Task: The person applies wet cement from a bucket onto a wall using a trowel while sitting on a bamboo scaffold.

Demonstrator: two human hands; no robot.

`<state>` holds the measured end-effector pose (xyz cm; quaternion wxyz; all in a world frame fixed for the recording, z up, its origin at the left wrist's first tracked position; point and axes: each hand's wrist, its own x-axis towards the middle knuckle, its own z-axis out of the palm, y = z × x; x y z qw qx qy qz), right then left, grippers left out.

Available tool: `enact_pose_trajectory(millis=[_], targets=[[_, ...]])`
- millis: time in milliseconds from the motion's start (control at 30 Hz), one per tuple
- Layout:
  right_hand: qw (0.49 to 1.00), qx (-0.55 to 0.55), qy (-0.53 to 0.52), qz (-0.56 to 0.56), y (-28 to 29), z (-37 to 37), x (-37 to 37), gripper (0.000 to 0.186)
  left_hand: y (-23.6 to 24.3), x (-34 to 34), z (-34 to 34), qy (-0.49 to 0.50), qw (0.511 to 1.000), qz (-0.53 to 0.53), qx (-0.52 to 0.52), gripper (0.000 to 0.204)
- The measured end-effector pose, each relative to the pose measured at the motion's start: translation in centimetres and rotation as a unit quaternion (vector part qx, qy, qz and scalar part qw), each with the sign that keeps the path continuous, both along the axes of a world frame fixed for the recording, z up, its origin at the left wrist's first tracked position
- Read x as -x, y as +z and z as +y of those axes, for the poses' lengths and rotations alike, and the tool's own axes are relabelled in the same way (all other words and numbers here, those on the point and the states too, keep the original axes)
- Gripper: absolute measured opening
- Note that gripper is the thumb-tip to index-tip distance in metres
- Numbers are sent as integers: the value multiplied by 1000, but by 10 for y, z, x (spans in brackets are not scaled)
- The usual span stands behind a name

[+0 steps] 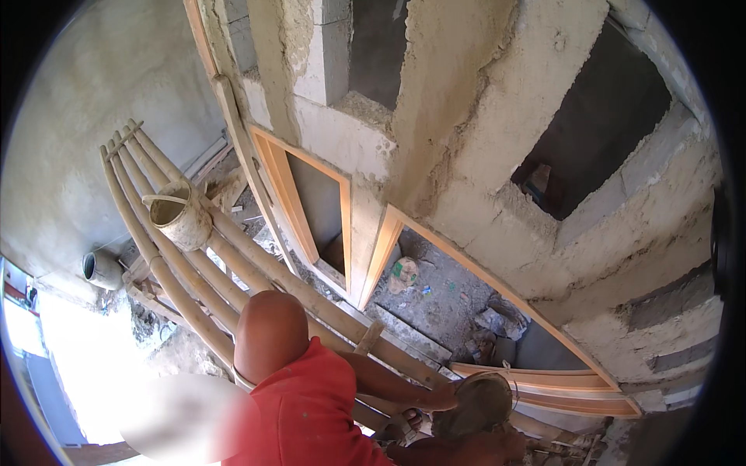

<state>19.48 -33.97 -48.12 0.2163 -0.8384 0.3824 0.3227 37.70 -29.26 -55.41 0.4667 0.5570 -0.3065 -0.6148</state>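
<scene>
View looks steeply down from a height. The left hand and the right hand are both out of view, so their grip cannot be told. Nearest work is a co-worker in a red shirt (311, 412) at the lower edge, holding a round pan (482, 402) by its rim. The co-worker's upper hand (444, 398) is on the pan's left edge, fingers closed on it. The co-worker's lower hand (505, 446) is under or beside the pan's near edge; its hold is unclear. The pan sits near the lower edge of the view, right of the co-worker's shoulder, mouth tilted up; contents grey, kind not discernible. Bamboo poles (194, 264) run with their long axis from upper left to lower right, passing just behind the co-worker. A mud-caked bucket (180, 216) rests on the poles' upper-left part, interior not visible. A second pot (101, 268) lies on its side at the left, well apart. Two wooden door frames (311, 202) stand in the rough wall (466, 116), with rubble (435, 295) on the floor inside
</scene>
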Motion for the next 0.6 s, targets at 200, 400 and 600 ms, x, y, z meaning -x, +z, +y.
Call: enact_pose_trajectory(millis=[200,400,600], targets=[[1000,-8,-4,8,6,12,17,35,-1,8,4,-1,1000,7,-3,49],[1000,-15,3,11,21,32,34,35,-2,6,20,0,1000,6,-18,49],[992,101,81,-5,82,29,63,34,5,13,23,-4,1000,-16,0,49]])
